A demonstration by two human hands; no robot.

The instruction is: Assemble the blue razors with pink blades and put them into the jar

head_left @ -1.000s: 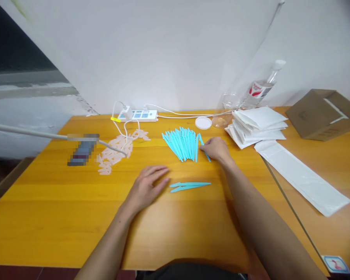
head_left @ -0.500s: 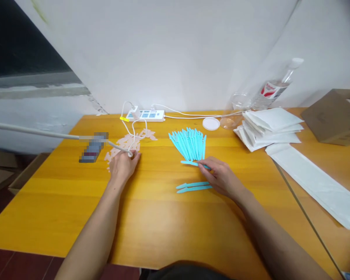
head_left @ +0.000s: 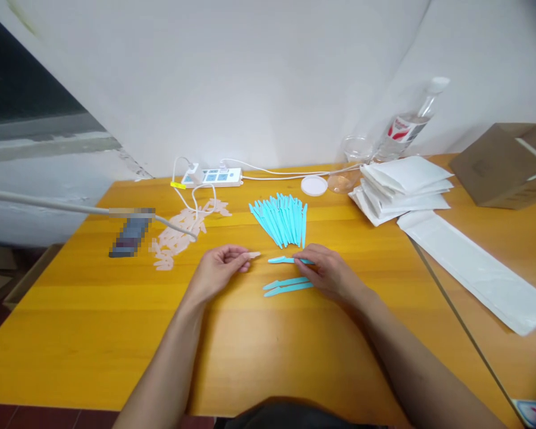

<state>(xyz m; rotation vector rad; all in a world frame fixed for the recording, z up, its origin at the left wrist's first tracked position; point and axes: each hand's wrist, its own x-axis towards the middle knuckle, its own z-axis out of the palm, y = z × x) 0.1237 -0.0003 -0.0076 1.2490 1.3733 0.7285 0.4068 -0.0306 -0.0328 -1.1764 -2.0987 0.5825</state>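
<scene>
My left hand (head_left: 218, 271) pinches a small clear pinkish blade cap (head_left: 254, 255), its narrow end pointing right. Facing it across a small gap is a blue eyebrow razor (head_left: 277, 260), gripped near its right end between the thumb and fingers of my right hand (head_left: 333, 273). Two more blue razors (head_left: 286, 288) lie side by side just below, their right ends close to my right hand. Behind the hands a fanned pile of blue razors (head_left: 282, 221) rests on the table. Loose pinkish caps (head_left: 178, 233) are scattered to the left.
A white cable (head_left: 84, 208) crosses from the left over a blurred phone (head_left: 131, 232) and the caps. By the wall are a power strip (head_left: 212, 177), a round lid (head_left: 314, 185), a clear tub (head_left: 345, 179) and a bottle (head_left: 402, 134). White packets (head_left: 404, 185) and a cardboard box (head_left: 502, 164) stand right.
My left hand has come away from the scattered caps towards the middle, bringing one cap. My right hand has drawn the razor slightly down from the pile. The view has shifted a little.
</scene>
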